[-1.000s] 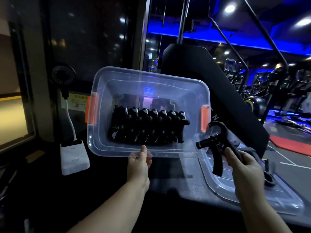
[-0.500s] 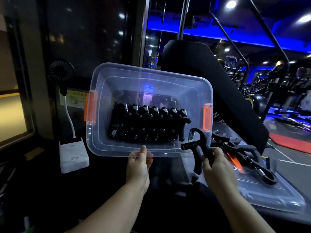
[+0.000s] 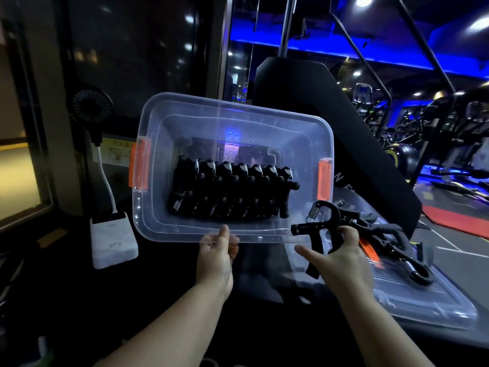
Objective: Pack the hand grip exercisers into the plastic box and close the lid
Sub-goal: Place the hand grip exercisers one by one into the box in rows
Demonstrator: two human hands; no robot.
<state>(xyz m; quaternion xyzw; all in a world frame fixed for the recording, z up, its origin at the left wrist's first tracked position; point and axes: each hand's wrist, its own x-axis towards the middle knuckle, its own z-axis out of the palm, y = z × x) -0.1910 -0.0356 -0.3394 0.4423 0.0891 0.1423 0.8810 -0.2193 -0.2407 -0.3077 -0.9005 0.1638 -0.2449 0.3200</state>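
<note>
Hands meet at the near edge of a clear plastic box (image 3: pixel 232 115), which is tipped so that its open top faces the camera. The left hand (image 3: pixel 218 256) holds the near rim, thumb on top and fingers curled under it. Inside, a packed row of hand grip exercisers (image 3: pixel 230 192) fills the left and middle of the floor, springs up; the last one on the right has a handle jutting sideways toward the bare strip at that end. The right hand (image 3: pixel 341 260) grips one handle of a single black exerciser (image 3: pixel 321 229), with one digit stretched out leftward, and has it just outside the box's near right corner, its spring below the right orange latch (image 3: pixel 325 178). A matching left orange latch (image 3: pixel 139 165) sits on the opposite wall. Behind the right hand the clear lid (image 3: pixel 423 308) lies flat on the dark surface, with a loose heap of exercisers (image 3: pixel 391 239) on it. Left of the box stands a white block (image 3: pixel 113 239) with a small black fan (image 3: pixel 92 107) on a white stalk. A black machine housing (image 3: pixel 330 123) rises behind the box, and blue-lit gym machines (image 3: pixel 449 133) lie well beyond.
</note>
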